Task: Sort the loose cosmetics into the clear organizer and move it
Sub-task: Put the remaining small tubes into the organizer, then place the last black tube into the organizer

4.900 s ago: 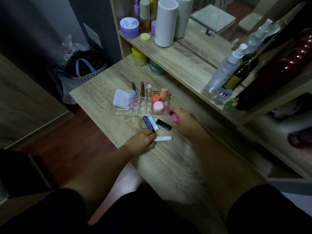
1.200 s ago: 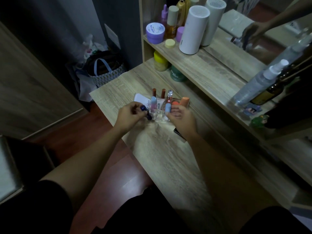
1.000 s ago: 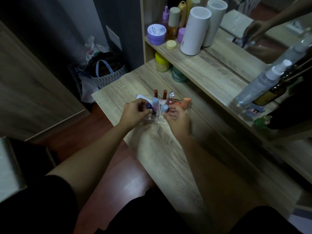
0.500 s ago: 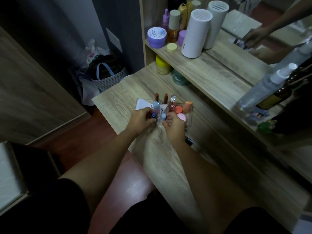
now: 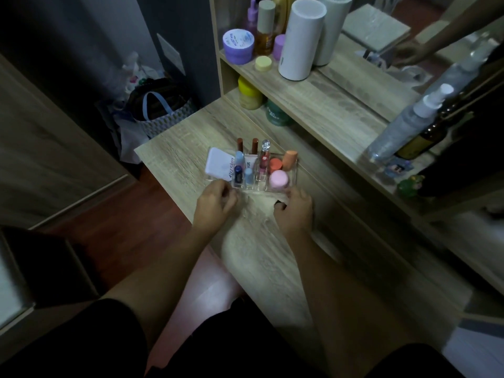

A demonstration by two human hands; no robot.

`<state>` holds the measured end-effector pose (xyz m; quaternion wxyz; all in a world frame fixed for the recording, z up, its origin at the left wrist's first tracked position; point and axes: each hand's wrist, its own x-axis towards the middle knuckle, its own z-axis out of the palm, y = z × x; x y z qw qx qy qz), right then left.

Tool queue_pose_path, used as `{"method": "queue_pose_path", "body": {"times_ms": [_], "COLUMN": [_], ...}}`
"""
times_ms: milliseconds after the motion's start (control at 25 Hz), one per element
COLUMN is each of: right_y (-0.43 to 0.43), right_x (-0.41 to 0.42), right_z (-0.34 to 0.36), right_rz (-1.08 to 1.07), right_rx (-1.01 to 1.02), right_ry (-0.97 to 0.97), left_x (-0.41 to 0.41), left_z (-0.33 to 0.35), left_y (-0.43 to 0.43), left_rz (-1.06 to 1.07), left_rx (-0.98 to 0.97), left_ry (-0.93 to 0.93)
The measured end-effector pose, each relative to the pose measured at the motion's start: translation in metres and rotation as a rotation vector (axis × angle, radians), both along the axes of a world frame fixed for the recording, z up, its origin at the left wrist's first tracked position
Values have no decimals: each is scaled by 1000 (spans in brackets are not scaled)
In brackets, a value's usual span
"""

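Your left hand [image 5: 215, 203] is loosely curled, empty; your right hand [image 5: 296, 211] closes on a dark item, unidentifiable. The clear organizer [image 5: 291, 174] holds upright tubes.

Clear organizer [image 5: 291, 179], filled, on the wooden worktop [image 5: 177, 159].
Upright in its compartments: two brown-capped tubes [image 5: 246, 144], blue sticks [image 5: 239, 174], a white tube [image 5: 251, 160], a white compact [image 5: 219, 166], pink jar [image 5: 278, 180] and orange sponges [image 5: 289, 159].
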<state>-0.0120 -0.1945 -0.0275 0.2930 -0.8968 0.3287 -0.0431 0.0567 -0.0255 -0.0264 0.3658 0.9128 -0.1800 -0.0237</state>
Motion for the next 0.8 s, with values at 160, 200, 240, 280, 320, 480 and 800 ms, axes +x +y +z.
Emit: {"method": "queue_pose_path", "body": {"times_ms": [160,200,240,280,320,480,800], "right_y": [-5,-5,-3,-2,-1,-3,-14], "right_x": [-18,-19,-19,-19,-17,2,23], "right_z": [-11,-12,-13,-12,-9,5,16], "right_rz": [150,161,160,135,85,-67,61], "right_rx": [-20,-26,-17,42,164,700,828], "right_ry": [122,113,87,35,-41,-298,-392], "left_x": [-22,-22,-22,-22,-22,-24,-26], "left_z": [-21,-26,-30,-34,-36,-46,-49], "left_y": [6,6,7,6,6,7,7], "left_rz": [-424,-484,-511,-511,-499,-469,-454], "left_rx": [194,224,242,252,259,299,364], "left_ry": [-82,-114,-133,-131,-113,-63,-112]}}
